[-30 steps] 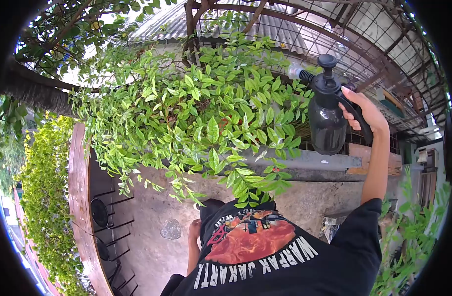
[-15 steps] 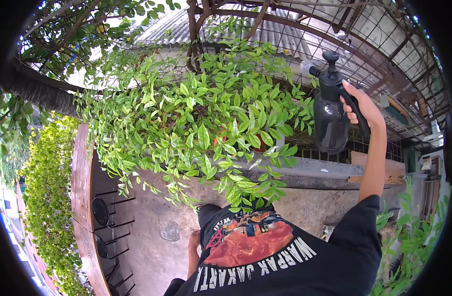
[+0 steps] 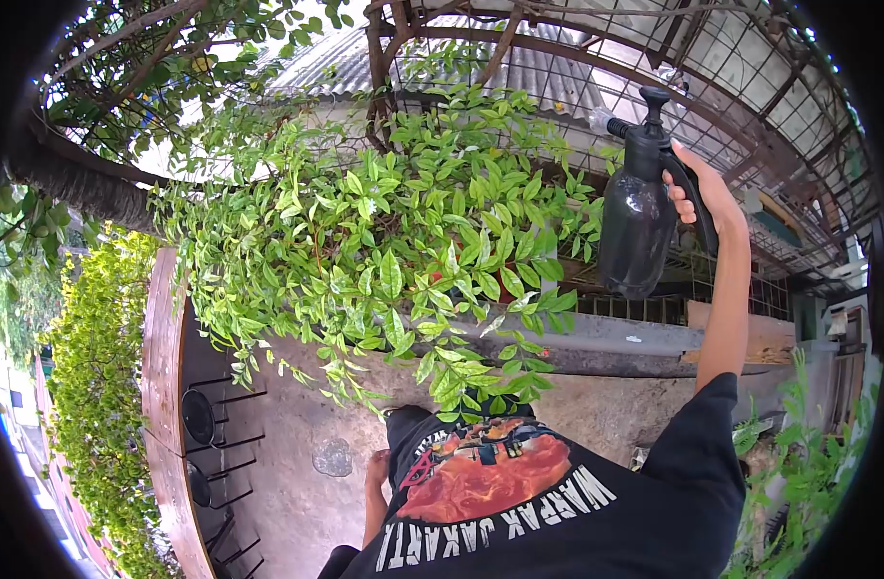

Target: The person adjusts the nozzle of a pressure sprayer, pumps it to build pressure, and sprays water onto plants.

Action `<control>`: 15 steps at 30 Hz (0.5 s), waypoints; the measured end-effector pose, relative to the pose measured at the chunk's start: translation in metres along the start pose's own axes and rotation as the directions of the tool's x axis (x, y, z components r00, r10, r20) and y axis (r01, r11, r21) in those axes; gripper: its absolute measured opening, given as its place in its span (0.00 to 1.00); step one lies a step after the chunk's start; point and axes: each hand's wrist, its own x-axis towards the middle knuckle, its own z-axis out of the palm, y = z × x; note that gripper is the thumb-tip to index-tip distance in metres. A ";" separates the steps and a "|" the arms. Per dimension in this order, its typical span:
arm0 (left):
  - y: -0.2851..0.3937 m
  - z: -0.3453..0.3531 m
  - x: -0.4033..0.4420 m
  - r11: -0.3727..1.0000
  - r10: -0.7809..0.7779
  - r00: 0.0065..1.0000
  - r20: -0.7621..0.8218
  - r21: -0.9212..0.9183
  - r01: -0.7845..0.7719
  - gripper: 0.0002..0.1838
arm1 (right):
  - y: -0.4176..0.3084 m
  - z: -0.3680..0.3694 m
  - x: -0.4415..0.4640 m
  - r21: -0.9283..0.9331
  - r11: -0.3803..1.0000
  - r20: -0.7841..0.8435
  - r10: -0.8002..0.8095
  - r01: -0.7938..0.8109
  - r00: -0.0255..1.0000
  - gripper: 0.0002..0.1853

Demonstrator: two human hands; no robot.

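Observation:
My right hand [image 3: 704,193] is raised at the right, with its fingers wrapped round the handle of a dark pump spray bottle [image 3: 637,232]. The bottle leans slightly, its pump knob up and its nozzle pointing left and away. Just left of the bottle spreads a leafy green bush [image 3: 394,261], its leaves apart from the bottle body. My left hand [image 3: 376,470] hangs low beside my black trousers, at the hem of my black printed shirt. It is small and partly hidden there, so its finger shape cannot be made out.
A metal wire trellis [image 3: 732,106] arches behind the bottle. A thick branch [image 3: 85,188] crosses the upper left. At the left, a curved wooden counter [image 3: 162,386] has black stools [image 3: 199,417] beside it. A low concrete ledge [image 3: 616,333] runs beneath the bush, above the concrete floor [image 3: 297,482].
My right hand and the spray bottle have shifted a little to the left and up, and the bottle leans slightly more. My left hand stays by my side.

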 end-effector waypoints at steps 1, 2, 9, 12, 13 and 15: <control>0.000 0.001 0.000 1.000 0.000 1.000 -0.005 -0.006 0.000 0.19 | 0.000 -0.001 0.002 -0.005 1.000 -0.002 -0.006 0.006 1.000 0.26; 0.000 0.001 -0.001 1.000 0.001 1.000 -0.011 -0.013 -0.001 0.19 | -0.001 -0.001 0.002 -0.008 1.000 -0.005 -0.006 0.006 1.000 0.26; -0.002 0.003 -0.008 0.984 0.044 0.999 0.028 -0.176 -0.038 0.19 | -0.001 0.002 0.010 -0.016 1.000 0.037 -0.022 0.023 0.999 0.26; -0.022 0.005 0.001 0.927 0.084 0.993 0.084 -0.371 -0.047 0.18 | 0.000 0.003 0.010 -0.027 0.999 0.016 -0.037 0.038 0.999 0.26; -0.022 0.005 0.000 0.924 0.063 0.994 0.093 -0.383 -0.023 0.18 | 0.000 0.003 0.011 -0.027 0.999 0.008 -0.042 0.042 0.999 0.26; -0.011 0.002 -0.011 0.914 0.018 0.994 0.110 -0.404 0.028 0.18 | -0.001 -0.002 0.011 -0.001 0.999 0.019 -0.038 0.038 0.999 0.26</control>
